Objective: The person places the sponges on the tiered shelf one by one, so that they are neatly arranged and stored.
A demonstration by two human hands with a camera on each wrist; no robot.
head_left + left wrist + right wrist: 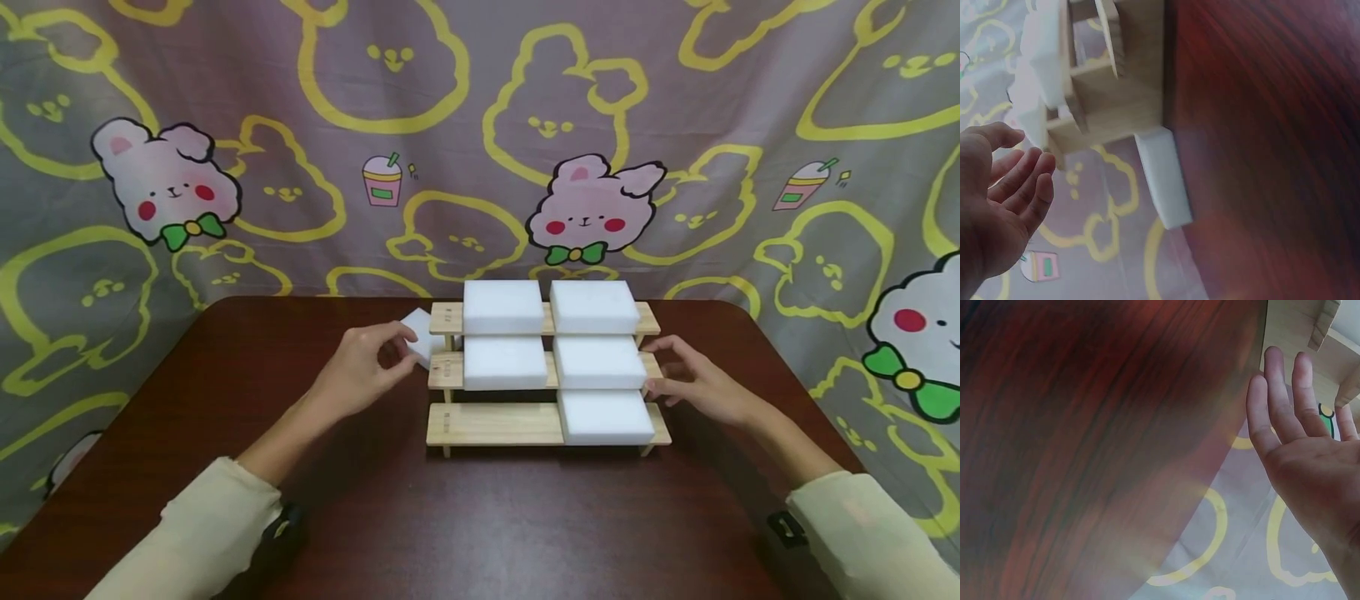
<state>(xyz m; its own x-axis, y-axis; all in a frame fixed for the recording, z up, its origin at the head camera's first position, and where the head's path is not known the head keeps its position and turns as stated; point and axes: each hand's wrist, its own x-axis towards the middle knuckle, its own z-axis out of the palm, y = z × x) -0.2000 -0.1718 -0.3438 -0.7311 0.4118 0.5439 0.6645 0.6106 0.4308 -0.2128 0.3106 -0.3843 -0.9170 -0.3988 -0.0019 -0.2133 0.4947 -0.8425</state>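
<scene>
A three-step wooden rack [495, 425] stands on the table, bearing several white foam blocks. Two blocks sit on the top step and two on the middle one; a single block [606, 417] lies on the right half of the bottom step. Behind the rack's left end, another white block [422, 333] rests on the table, standing apart from the palm in the left wrist view. Beside that end is my left hand [367, 358], fingers loosely bent and nothing in the grasp. My right hand [697, 383] is at the rack's right end, fingertips close to the middle step, fingers relaxed and spread.
The dark red-brown table [480, 525] has a glossy top and rounded far corners. A patterned curtain [465, 150] hangs directly behind it and along both sides. Dark straps [786, 529] show at the sleeves.
</scene>
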